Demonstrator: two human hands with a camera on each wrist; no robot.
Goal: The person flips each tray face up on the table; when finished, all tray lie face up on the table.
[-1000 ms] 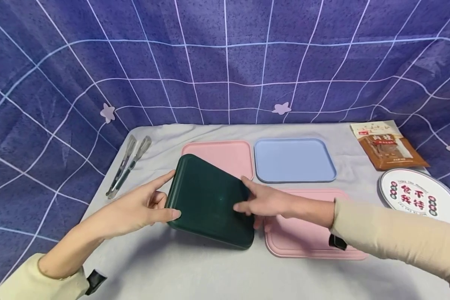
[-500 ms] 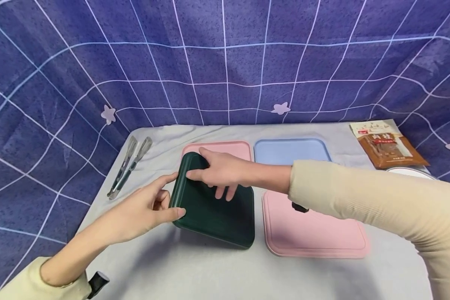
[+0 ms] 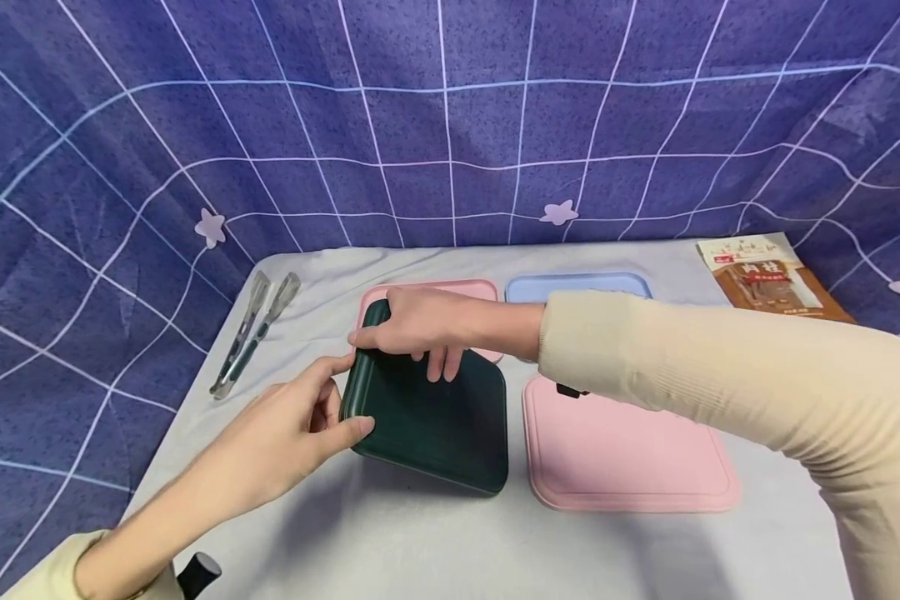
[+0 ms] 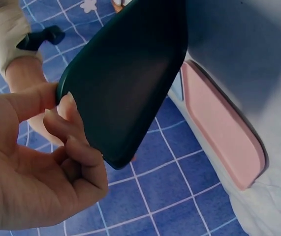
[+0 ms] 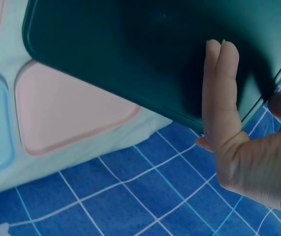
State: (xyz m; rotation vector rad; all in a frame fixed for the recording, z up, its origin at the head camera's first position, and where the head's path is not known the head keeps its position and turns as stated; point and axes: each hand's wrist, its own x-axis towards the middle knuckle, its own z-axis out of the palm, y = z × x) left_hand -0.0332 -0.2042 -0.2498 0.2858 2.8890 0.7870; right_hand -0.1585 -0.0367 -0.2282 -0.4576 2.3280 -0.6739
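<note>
A dark green tray (image 3: 442, 425) is held tilted above the white tablecloth, its left side raised and its underside facing up. At its left edge my left hand (image 3: 292, 425) pinches the rim, thumb above. In the left wrist view the tray's hollow inner face (image 4: 125, 88) shows, and that hand's (image 4: 42, 167) other fingers are curled. My right hand (image 3: 423, 321) grips the far left corner, thumb and forefinger at the edges. Two straight fingers of the right hand (image 5: 243, 142) lie over the underside in the right wrist view.
Behind lie a pink tray (image 3: 487, 289) and a blue tray (image 3: 577, 285), partly hidden by my right arm. Another pink tray (image 3: 637, 458) lies front right. Tongs (image 3: 251, 333) rest at the left, a brown food packet (image 3: 772, 279) at the far right. A blue curtain (image 3: 450, 125) hangs behind.
My right hand has moved left and away from me across the green tray, from its right side to its far left corner. The left hand keeps its pinch; the tray stays about where it was.
</note>
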